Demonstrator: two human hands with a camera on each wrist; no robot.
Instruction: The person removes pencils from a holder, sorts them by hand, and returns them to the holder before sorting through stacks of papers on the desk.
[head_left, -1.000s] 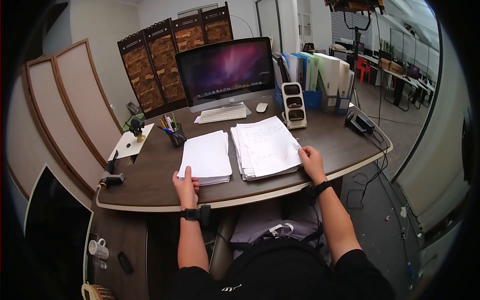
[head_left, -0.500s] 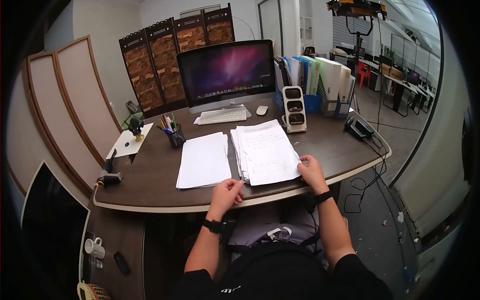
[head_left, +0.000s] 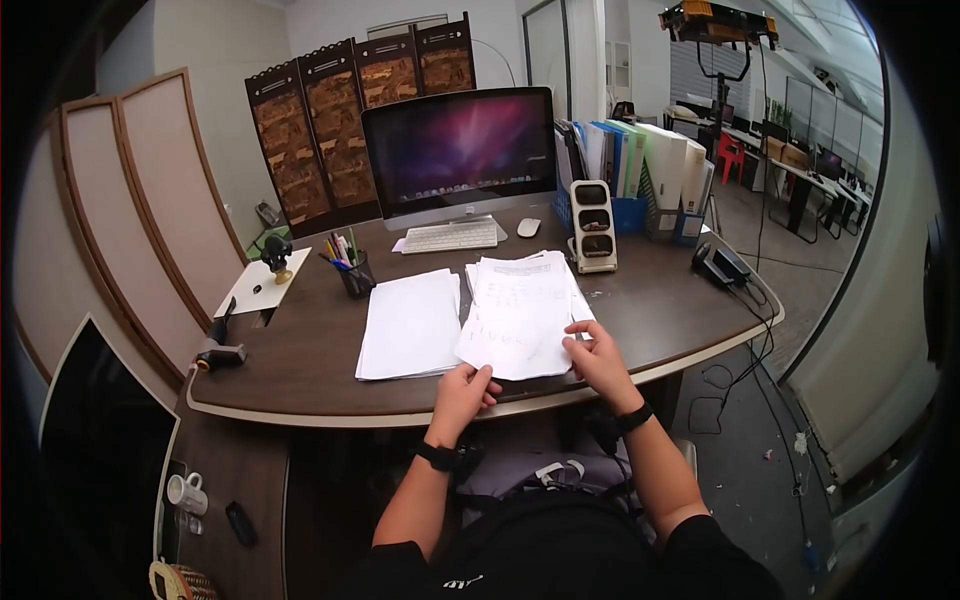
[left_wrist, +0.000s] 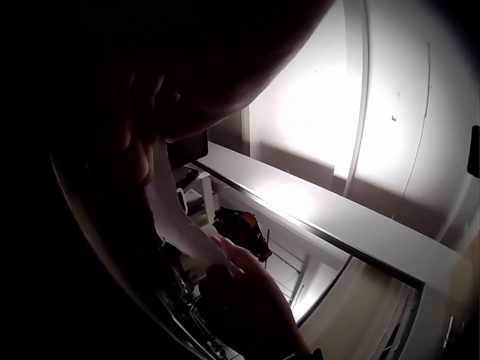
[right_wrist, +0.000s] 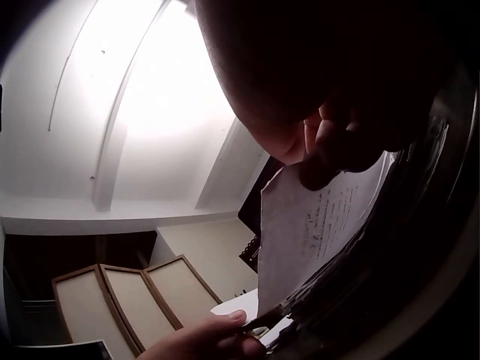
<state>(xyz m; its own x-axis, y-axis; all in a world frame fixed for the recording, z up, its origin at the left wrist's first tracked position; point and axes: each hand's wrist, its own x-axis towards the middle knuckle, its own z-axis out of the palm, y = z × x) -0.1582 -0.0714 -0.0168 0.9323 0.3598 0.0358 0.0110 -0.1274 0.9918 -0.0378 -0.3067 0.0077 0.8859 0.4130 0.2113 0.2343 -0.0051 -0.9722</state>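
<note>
A lit monitor (head_left: 455,150) at the back of the bench (head_left: 300,345), with other gear spread around it.
Straight beyond the left fingers (head_left: 484,377), a white keyboard (head_left: 450,236) lies below its purple wallpaper, a mouse (head_left: 528,229) just beside. Beyond the right fingers (head_left: 581,329) rises a pale stand (head_left: 596,262) with three dark openings, upright binders (head_left: 662,165) behind it; well to their right sit black box-like devices (head_left: 716,267). Beyond and left of the left fingers is a dark cup (head_left: 357,278) of pens (head_left: 345,250); farther left, a dark tool (head_left: 221,356), and lower down, a white mug (head_left: 187,495). A dark folding screen (head_left: 338,115) stands behind the monitor.
</note>
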